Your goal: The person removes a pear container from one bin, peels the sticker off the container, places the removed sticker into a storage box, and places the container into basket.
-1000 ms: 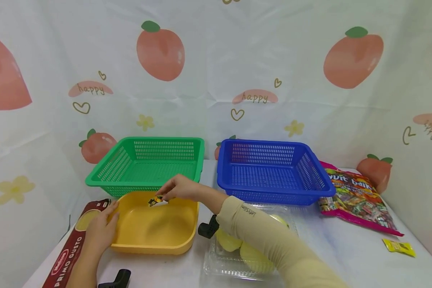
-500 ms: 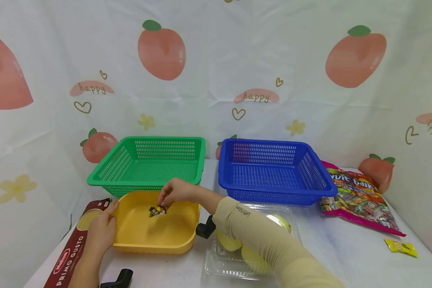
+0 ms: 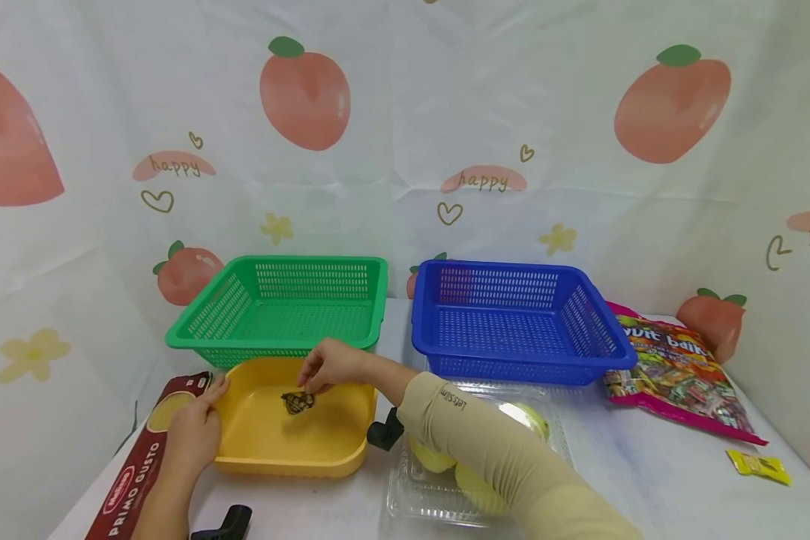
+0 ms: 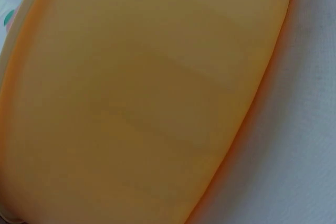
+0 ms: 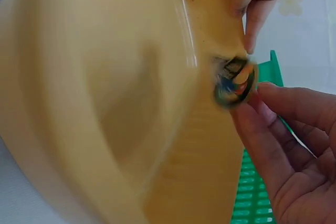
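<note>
In the head view my right hand (image 3: 331,367) pinches a small flat piece with a dark, colourful print (image 3: 298,402) over the yellow plastic basin (image 3: 361,450). In the right wrist view this printed piece (image 5: 234,82) is blurred, held between the thumb and fingertips of my right hand (image 5: 294,145). My left hand (image 3: 196,427) grips the basin's left rim, with its fingers also visible at the top of the right wrist view. The yellow basin (image 4: 147,93) fills most of the left wrist view, where no hand shows.
Behind the basin stand a green basket (image 3: 310,345) and a blue basket (image 3: 520,367). A clear plastic box (image 3: 412,506) with yellow-green things lies under my right forearm. A red pack (image 3: 135,472) lies left, a candy bag (image 3: 682,382) and small yellow packet (image 3: 758,466) right.
My right hand has lowered slightly and shifted, and the printed piece has turned in its fingers, showing different sides. The left hand has stayed on the basin's rim.
</note>
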`<state>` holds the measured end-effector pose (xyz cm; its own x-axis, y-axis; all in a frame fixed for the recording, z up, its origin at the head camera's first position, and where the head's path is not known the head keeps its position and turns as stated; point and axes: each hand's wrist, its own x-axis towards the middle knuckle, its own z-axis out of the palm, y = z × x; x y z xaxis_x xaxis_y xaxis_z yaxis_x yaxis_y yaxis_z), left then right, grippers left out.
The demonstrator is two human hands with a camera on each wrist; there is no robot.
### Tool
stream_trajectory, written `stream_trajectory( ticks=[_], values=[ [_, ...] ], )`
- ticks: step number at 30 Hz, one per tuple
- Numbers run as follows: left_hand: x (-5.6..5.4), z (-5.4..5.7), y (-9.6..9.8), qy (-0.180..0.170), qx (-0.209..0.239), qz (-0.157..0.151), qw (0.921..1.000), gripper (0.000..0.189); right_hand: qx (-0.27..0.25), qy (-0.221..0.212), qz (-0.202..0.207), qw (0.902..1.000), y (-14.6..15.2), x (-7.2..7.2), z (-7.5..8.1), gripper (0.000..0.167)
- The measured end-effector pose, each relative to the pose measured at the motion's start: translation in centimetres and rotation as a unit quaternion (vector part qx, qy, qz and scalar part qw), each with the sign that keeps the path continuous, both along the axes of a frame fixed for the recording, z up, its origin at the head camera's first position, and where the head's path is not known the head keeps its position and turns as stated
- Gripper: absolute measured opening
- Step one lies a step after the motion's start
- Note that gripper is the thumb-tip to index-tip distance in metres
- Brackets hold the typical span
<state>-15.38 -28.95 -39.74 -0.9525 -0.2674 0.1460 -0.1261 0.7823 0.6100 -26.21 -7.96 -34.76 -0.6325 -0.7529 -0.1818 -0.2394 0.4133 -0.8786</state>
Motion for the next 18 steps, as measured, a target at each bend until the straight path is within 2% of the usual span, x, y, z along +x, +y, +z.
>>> stream_trajectory(
  ticks=[5, 10, 18],
  values=[
    [-0.14, -0.12, 0.01, -0.007, 0.007, 0.006, 0.9999, 0.044, 0.000, 0.021, 0.013, 0.9997, 0.02, -0.16, -0.26, 0.015],
    [-0.15, -0.12, -0.02, -0.018, 0.015, 0.006, 0.9997, 0.045, -0.017, 0.008, 0.011, 0.9998, -0.11, -0.11, -0.58, 0.015],
    [-0.07, -0.02, 0.02, -0.016, 0.019, 0.011, 0.9996, 0.044, -0.017, 0.017, 0.017, 0.9996, -0.21, 0.20, -0.49, 0.021]
  ],
)
